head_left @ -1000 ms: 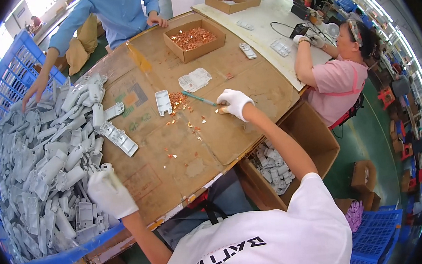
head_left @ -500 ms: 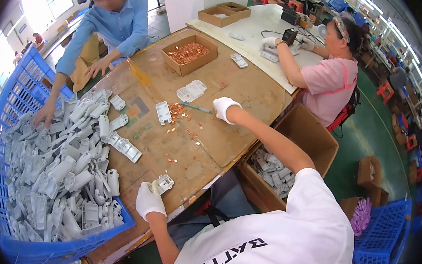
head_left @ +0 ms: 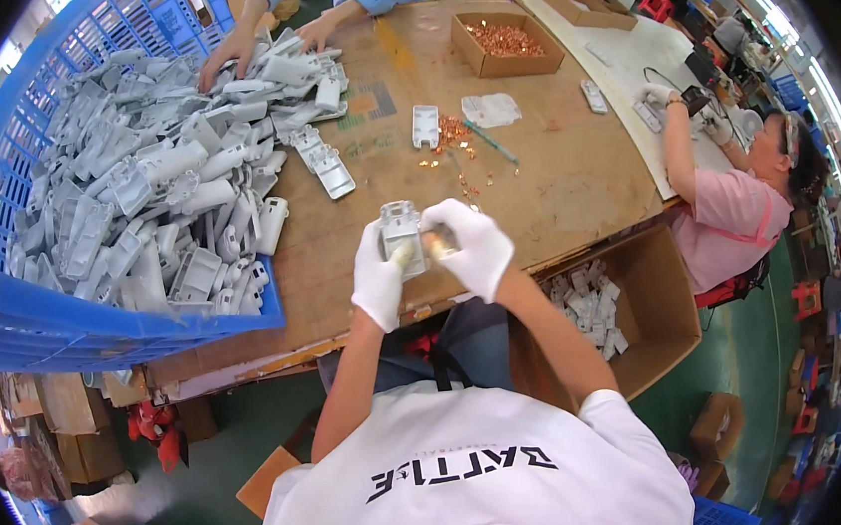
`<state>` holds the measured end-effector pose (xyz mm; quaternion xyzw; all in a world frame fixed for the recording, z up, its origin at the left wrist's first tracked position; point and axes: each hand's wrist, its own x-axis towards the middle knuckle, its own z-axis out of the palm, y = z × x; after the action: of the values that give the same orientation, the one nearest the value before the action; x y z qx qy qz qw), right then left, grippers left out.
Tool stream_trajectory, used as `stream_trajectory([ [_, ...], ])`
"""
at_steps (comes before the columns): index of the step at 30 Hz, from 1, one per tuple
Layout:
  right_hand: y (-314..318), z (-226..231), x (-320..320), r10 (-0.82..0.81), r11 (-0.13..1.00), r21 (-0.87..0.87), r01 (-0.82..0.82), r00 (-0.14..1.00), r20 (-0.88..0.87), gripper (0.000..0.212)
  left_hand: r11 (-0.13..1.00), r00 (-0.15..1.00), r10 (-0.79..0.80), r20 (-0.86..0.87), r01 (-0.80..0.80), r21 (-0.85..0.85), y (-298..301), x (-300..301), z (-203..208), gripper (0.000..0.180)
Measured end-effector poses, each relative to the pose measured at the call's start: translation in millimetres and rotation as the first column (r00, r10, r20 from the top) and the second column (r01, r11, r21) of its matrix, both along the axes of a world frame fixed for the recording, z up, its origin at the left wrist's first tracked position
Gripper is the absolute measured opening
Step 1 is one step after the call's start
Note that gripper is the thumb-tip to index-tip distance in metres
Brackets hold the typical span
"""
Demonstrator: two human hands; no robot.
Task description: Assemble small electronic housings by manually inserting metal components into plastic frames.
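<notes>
In my gloved left hand [head_left: 378,278] is a light-grey plastic housing [head_left: 400,226], held upright above the table's near edge, its open, recessed face showing. My gloved right hand [head_left: 477,249] is closed at the housing's right side, fingertips pinched together. Whatever lies between those fingertips is too small or blurred to make out. Beyond my hands, small copper-coloured pieces [head_left: 451,134] lie loose on the brown table [head_left: 571,149]. Beside them are another grey housing [head_left: 426,126] and a thin teal pen-like tool [head_left: 491,142].
A blue crate [head_left: 136,322] heaped with grey housings [head_left: 173,174] stands at left; a co-worker's bare hands [head_left: 232,54] reach into the pile. A cardboard box [head_left: 523,63] holds copper pieces at the back. Another carton [head_left: 659,307] with pale parts sits below the table edge, right. A pink-sleeved person works at right.
My right hand has come back from beside the teal tool to the housing in my left hand. The left hand has lifted that housing upright. The whole view has shifted.
</notes>
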<state>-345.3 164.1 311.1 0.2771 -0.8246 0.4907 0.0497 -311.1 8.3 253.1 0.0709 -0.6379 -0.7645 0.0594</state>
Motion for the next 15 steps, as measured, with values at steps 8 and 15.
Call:
stream_trajectory([
  [8, -37, -24, 1, -0.135, 0.991, -0.046, 0.128, 0.972, -0.192, 0.022, 0.883, 0.966, 0.229, -0.119, -0.258, -0.392, 21, 13, 10, 0.035],
  [15, -37, -20, 5, -0.27, 0.963, -0.046, 0.267, 0.938, -0.217, 0.023, 0.813, 0.927, 0.279, -0.25, -0.367, -0.452, 29, 14, 10, 0.034],
])
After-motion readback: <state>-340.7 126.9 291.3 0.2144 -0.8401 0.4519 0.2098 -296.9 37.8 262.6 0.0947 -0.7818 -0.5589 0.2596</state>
